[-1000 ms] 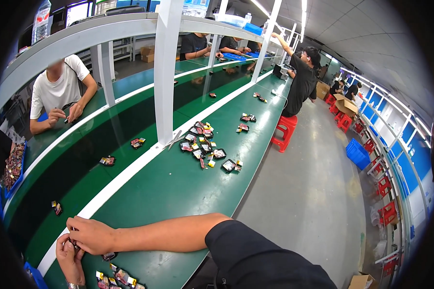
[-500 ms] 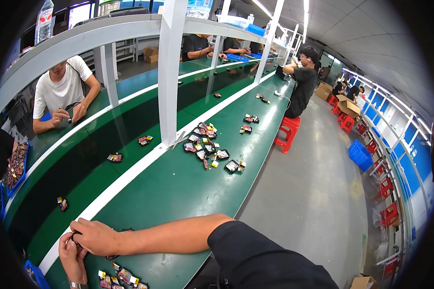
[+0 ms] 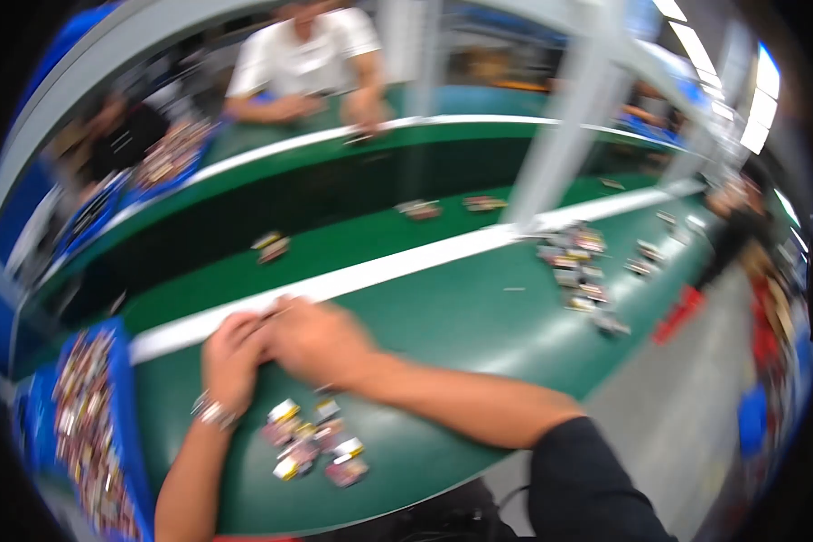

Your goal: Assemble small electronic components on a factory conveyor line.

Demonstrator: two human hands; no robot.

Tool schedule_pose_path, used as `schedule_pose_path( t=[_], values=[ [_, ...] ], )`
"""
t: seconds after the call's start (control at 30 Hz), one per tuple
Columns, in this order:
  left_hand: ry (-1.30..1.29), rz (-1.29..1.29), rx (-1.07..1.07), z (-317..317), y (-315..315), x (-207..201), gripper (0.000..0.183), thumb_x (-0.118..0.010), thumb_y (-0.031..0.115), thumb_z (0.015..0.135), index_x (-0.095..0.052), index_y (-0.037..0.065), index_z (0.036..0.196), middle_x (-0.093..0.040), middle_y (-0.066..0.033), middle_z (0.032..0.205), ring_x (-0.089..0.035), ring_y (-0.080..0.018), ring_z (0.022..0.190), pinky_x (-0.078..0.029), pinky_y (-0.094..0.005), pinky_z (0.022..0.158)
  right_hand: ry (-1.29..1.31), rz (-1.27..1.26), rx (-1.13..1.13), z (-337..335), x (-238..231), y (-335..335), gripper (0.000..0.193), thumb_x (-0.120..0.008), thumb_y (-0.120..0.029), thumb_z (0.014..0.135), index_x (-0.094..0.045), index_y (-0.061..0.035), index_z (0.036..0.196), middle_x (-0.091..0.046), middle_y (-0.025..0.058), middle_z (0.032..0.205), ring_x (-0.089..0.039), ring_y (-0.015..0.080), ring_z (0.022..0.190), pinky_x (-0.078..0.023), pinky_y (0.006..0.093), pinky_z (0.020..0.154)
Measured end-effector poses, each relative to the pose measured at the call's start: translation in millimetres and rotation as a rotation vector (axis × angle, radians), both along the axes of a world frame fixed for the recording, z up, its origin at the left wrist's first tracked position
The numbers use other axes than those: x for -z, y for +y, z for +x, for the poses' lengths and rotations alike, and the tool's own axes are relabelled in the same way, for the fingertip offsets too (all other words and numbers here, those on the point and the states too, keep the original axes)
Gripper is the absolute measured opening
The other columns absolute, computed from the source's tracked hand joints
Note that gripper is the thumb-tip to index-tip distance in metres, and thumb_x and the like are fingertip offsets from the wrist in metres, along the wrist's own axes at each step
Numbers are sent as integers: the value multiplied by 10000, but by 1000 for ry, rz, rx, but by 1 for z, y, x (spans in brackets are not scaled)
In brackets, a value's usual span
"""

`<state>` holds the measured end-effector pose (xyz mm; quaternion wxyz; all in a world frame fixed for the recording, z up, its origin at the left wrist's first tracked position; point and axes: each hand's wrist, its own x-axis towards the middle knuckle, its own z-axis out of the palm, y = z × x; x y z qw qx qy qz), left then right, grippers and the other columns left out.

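My left hand (image 3: 229, 359), with a metal-band watch (image 3: 213, 411) at the wrist, and my right hand (image 3: 321, 341) meet over the green bench (image 3: 443, 361), beside its white rail. The fingers of both are pressed together; whatever they pinch is hidden and smeared by motion. Just below them lies a small cluster of little black parts with yellow, white and reddish bits (image 3: 305, 443). Left of my left forearm stands a blue bin (image 3: 128, 425) heaped with many similar small parts.
Beyond the white rail (image 3: 415, 263), single parts (image 3: 271, 246) lie on a green conveyor. A larger parts pile (image 3: 576, 266) sits farther right near a white post (image 3: 560, 135). Across the line, a person in white (image 3: 307, 63) works by another filled blue tray (image 3: 173, 158).
The view has swung left, so my hands appear nearer the middle and the blue bin shows in full. My hands stay together at the rail. Everything is now blurred.
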<state>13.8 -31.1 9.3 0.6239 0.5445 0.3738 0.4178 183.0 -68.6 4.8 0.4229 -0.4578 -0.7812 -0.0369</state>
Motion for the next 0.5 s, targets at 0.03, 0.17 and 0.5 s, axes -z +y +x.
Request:
schedule_pose_path(
  t=[0.03,0.17,0.5],
  values=[
    [-40,-20,40,18,2,4,248,-630,92,917,-551,-19,1124,-656,-123,1068,-657,-170,922,-562,-276,769,-37,32,68,16,-2,-4,206,-650,-190,802,-649,-20,918,-623,181,997,-627,312,931,-553,393,757],
    [-12,25,13,-8,-2,-1,244,-604,75,940,-572,-12,1165,-667,-95,1061,-650,-130,921,-559,-264,755,331,-180,-134,-6,-12,1,151,-699,-7,789,-667,-18,937,-613,106,1000,-673,237,775,-560,320,673],
    [18,189,0,-13,-3,3,214,-584,11,939,-578,-37,1148,-669,-102,1058,-649,-123,969,-533,-256,828,582,-356,-153,-15,-18,5,149,-651,33,816,-605,18,956,-638,109,922,-672,178,737,-548,278,632]
  ],
)
